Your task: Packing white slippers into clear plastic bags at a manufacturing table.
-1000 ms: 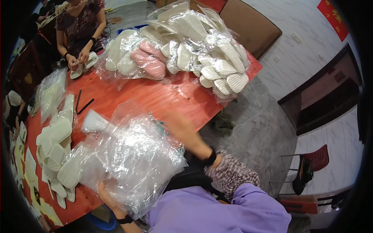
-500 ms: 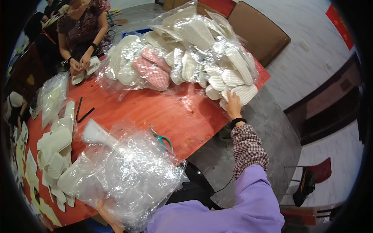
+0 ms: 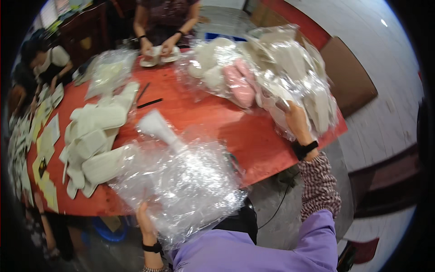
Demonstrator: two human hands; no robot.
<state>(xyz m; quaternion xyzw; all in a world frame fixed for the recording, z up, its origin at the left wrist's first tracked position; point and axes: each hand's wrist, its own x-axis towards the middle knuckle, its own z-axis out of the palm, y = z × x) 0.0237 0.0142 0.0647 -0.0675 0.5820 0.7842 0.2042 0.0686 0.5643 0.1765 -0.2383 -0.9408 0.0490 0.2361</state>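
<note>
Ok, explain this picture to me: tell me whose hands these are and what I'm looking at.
There's no machine here, just a person with bare hands. The camera sits on their head and looks down; its wide fisheye lens bends straight edges and leaves dark corners. The left hand holds the edge of some clear plastic. The right hand reaches to a heap of bagged slippers; blur hides exactly what it grips. On the red table also lie loose whitish slippers and two black strips. Across it, a co-worker handles slippers too.
</note>
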